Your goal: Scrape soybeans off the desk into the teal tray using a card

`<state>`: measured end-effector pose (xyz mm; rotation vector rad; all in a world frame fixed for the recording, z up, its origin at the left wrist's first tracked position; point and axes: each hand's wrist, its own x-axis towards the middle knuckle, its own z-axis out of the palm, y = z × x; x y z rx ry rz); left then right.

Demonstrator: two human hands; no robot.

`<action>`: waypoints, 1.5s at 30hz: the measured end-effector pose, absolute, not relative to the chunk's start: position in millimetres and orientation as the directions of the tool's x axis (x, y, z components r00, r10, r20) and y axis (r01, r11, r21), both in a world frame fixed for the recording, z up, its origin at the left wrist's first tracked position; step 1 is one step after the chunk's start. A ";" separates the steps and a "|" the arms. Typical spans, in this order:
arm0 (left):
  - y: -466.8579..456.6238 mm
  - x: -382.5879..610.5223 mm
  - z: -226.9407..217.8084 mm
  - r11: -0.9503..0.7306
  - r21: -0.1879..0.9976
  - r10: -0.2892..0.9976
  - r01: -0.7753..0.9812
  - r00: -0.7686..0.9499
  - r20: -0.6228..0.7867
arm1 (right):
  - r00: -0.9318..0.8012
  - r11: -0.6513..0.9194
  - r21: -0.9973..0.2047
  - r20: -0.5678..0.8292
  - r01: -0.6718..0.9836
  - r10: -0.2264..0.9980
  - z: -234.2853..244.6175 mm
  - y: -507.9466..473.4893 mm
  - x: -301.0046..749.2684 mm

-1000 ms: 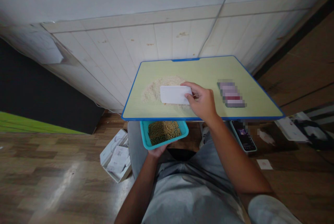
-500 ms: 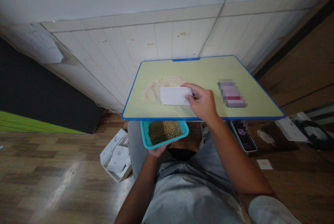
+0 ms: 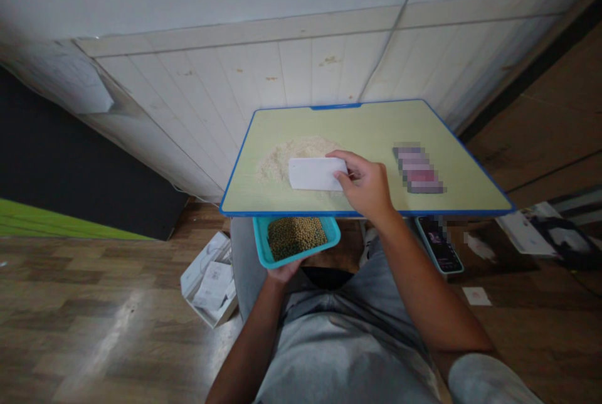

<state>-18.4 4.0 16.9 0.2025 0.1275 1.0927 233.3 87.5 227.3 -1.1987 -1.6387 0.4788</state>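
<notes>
My right hand (image 3: 365,186) pinches the right end of a white card (image 3: 313,174) that lies against the near side of a pile of white rice (image 3: 286,156) on a small yellow-green table (image 3: 371,128) with a blue rim. Below the table's front edge, my left hand (image 3: 282,272) grips a teal tray (image 3: 261,247) from underneath. The tray is filled with yellowish-green beans (image 3: 296,236) and sits just under the rim, beneath the card.
A blurred flat item (image 3: 417,169) lies on the table's right part. A phone (image 3: 439,244) rests on the floor to the right, papers (image 3: 527,225) beyond it. A white open box (image 3: 210,278) sits on the wooden floor at left. White wall panels stand behind.
The white card has slid slightly nearer the table's front edge under my right hand. The tray and my left hand have stayed in place.
</notes>
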 end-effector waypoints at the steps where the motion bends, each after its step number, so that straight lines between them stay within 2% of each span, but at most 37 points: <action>1: 4.0 -18.2 17.6 0.443 0.225 0.891 -0.868 0.454 -0.005 | 0.006 0.431 -0.769 0.491 0.472 0.871 226.9 87.4 233.4; 14: 0.6 -15.0 26.4 0.407 0.250 0.913 -0.879 0.392 -0.110 | -0.002 0.457 -0.750 0.520 0.479 0.854 227.7 85.2 235.8; 22: -0.3 -12.3 31.6 0.388 0.231 0.919 -0.892 0.356 -0.168 | 0.042 0.409 -0.730 0.512 0.548 0.858 229.5 81.9 235.0; 28: 2.4 -16.2 20.3 0.393 0.185 0.909 -0.901 0.350 -0.226 | -0.006 0.408 -0.725 0.488 0.555 0.873 231.6 80.8 235.8; 33: 3.0 -18.7 11.4 0.402 0.213 0.910 -0.891 0.362 -0.203 | -0.022 0.432 -0.738 0.493 0.518 0.870 231.7 80.1 234.5; 40: 3.3 -18.0 17.8 0.399 0.329 0.914 -0.856 0.398 -0.074 | -0.060 0.442 -0.751 0.476 0.490 0.877 232.5 76.4 231.0; 45: 4.3 -15.4 25.5 0.420 0.342 0.905 -0.840 0.413 -0.098 | -0.066 0.453 -0.769 0.478 0.450 0.876 229.0 71.0 229.6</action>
